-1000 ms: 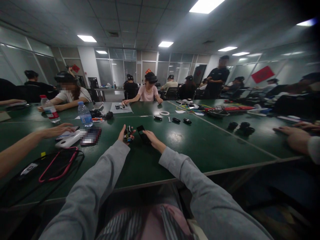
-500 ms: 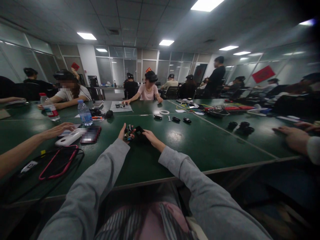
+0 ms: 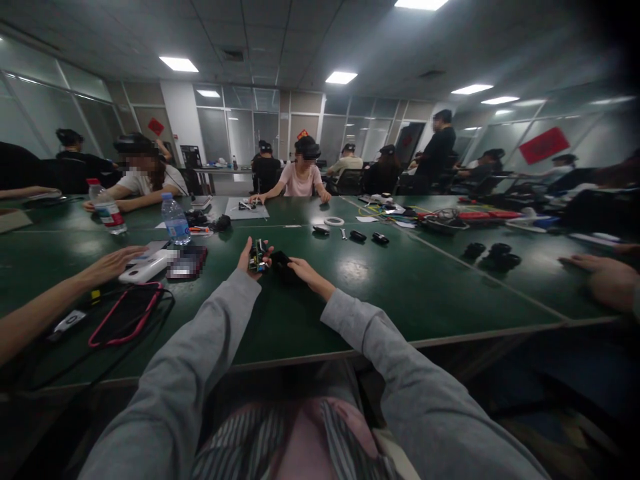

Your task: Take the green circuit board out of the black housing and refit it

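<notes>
My left hand (image 3: 246, 259) is closed around a small circuit board (image 3: 259, 256) with coloured parts on it, held up above the table. Close beside it, my right hand (image 3: 304, 272) grips a black plastic casing (image 3: 283, 260). The board and the casing are near each other; whether they touch I cannot tell. Beyond my hands, several black oval pieces (image 3: 358, 236) lie on the table with a small wrench (image 3: 343, 234) and a white ring (image 3: 333, 221).
The green table (image 3: 400, 287) spans the view. At left are water bottles (image 3: 176, 220), a phone (image 3: 187, 262), a pink-edged case (image 3: 126, 315), cables and another person's hand (image 3: 107, 265). Black parts (image 3: 500, 256) and a co-worker's hand (image 3: 595, 270) are at right. People sit opposite.
The view has shifted slightly. The black casing in my right hand has turned a little, while my left hand keeps hold of the circuit board.
</notes>
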### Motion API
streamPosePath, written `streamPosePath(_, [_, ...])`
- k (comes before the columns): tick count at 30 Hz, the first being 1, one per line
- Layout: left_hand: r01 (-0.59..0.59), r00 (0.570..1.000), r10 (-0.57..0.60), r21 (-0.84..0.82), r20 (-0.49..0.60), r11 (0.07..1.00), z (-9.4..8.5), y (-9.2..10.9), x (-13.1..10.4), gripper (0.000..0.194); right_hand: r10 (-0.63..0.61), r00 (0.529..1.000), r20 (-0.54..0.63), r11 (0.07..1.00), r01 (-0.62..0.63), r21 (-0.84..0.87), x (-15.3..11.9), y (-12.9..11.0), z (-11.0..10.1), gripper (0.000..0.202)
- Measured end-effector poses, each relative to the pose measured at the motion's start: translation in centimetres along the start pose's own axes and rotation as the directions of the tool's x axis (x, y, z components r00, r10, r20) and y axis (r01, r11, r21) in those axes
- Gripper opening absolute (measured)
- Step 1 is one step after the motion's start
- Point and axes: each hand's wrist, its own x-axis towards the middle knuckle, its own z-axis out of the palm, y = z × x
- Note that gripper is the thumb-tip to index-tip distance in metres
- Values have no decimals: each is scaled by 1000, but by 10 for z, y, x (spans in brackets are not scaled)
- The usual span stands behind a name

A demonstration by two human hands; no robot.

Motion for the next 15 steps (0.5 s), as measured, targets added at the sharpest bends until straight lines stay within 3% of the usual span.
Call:
streamPosePath(5, [-45, 999, 45, -79, 5, 996, 2, 13, -5, 51, -38, 996, 84, 981, 53, -189, -2, -6, -3, 35])
streamPosePath(11, [-79, 997, 82, -153, 14, 985, -1, 16, -3, 44, -132, 965, 228, 950, 189, -248, -8, -18, -5, 44])
streamPosePath(15, [-75, 997, 75, -135, -3, 988, -4, 15, -2, 37, -172, 961, 218, 922, 235, -307, -5, -15, -5, 46])
